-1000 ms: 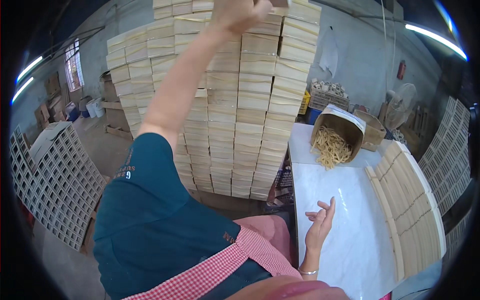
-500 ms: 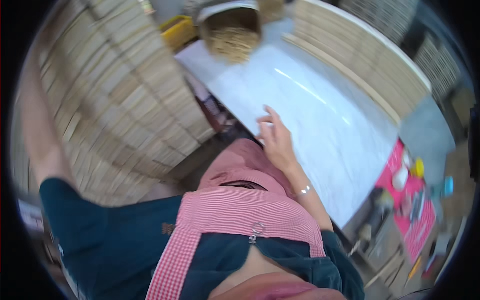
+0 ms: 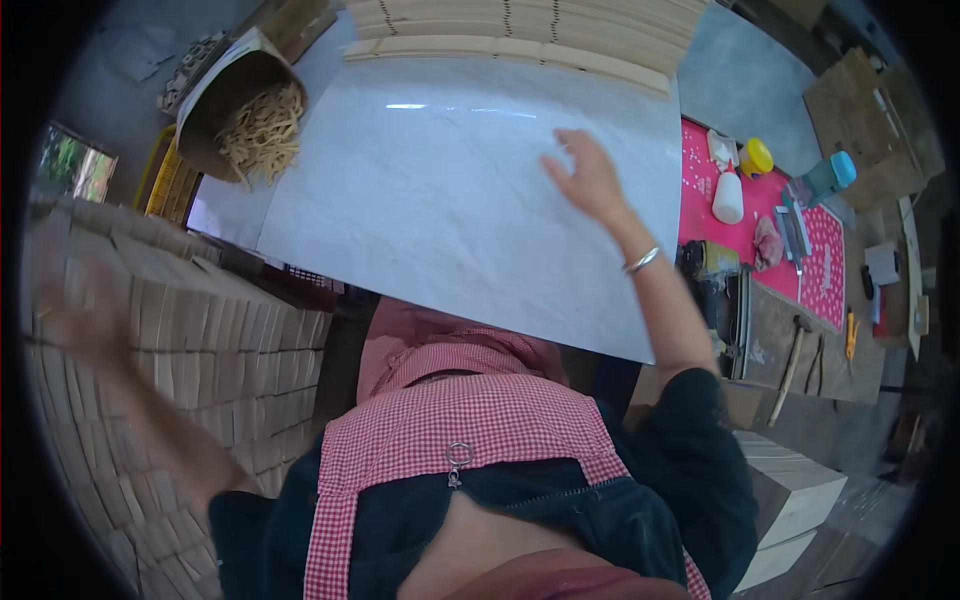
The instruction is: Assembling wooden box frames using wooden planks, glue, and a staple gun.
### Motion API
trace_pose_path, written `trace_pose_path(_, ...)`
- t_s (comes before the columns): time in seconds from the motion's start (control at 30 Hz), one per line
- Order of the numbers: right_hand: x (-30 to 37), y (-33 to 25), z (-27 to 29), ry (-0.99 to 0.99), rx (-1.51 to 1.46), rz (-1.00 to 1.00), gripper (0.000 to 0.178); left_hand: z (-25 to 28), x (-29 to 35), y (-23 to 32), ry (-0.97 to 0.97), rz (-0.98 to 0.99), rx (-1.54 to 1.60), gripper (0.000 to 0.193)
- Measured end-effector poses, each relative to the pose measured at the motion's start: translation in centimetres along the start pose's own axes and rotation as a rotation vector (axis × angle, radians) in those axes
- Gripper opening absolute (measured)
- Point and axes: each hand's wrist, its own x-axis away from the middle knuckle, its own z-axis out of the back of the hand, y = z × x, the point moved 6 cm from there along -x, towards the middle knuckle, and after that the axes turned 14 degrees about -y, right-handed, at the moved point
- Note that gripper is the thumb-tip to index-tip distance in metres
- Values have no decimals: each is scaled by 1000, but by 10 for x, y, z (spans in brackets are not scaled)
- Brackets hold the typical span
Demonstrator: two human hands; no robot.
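One right hand [image 3: 590, 182] is over one white tabletop [image 3: 430, 200]

I am at a wide, shiny white table with grey marks like marble [image 3: 440, 200]. A thin white streak of light [image 3: 405, 106] shines near its far side. Past the table's far left corner I see a plain grey-blue wall [image 3: 200, 20]. Left of the table is a small bright opening with green in it [image 3: 75, 175], maybe a window. To its right I have a brown flat-topped bench [image 3: 845, 365], partly under a bright pink cover [image 3: 702, 218].
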Motion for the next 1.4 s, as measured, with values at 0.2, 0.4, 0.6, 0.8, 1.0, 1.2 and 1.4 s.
trace_pose_path(0.2, -99, 155, 46, -109, 465, -216, 53, -200, 50, 212, -569, 59, 687, 59)
trace_pose_path(0.4, -189, 208, 32, -405, 711, -299, 61, -252, 53, 250, -754, 76, 871, 60)
trace_pose_path(0.6, -207, 217, 28, -682, 649, -352, 61, -302, 31, 271, -836, -25, 982, 61)
trace_pose_path(0.8, -120, 168, 32, -775, 489, -260, 47, -351, -38, 309, -695, -244, 922, 66)
trace_pose_path(1.0, 6, 70, 59, -768, 340, -268, 45, -406, -74, 329, -635, -560, 581, 77)
trace_pose_path(1.2, 33, 32, 65, -687, 397, -127, 43, -404, -31, 329, -1065, -605, 708, 63)
trace_pose_path(1.4, -11, 68, 56, -999, 50, -227, 47, -375, 19, 294, -1087, -455, 883, 64)
